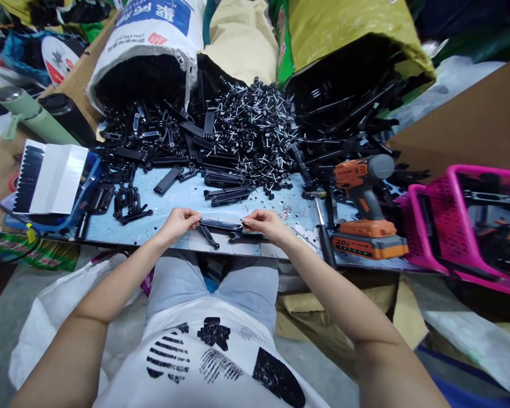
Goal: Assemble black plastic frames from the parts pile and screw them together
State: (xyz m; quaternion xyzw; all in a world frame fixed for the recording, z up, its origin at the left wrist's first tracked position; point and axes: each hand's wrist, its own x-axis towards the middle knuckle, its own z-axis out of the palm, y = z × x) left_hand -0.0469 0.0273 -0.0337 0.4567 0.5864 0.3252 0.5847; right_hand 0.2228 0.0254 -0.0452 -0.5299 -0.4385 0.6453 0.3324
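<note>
Slim, glossy black plastic bar [221,225] held left of the orange-and-grey cordless drill [365,198], long axis running side to side. Left hand [179,221]: fingertips pinched on its left end. Right hand [268,223], nearer the drill: fingertips closed on its right end.

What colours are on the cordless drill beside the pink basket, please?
The drill is orange and dark grey, seen best in the head view.
</note>
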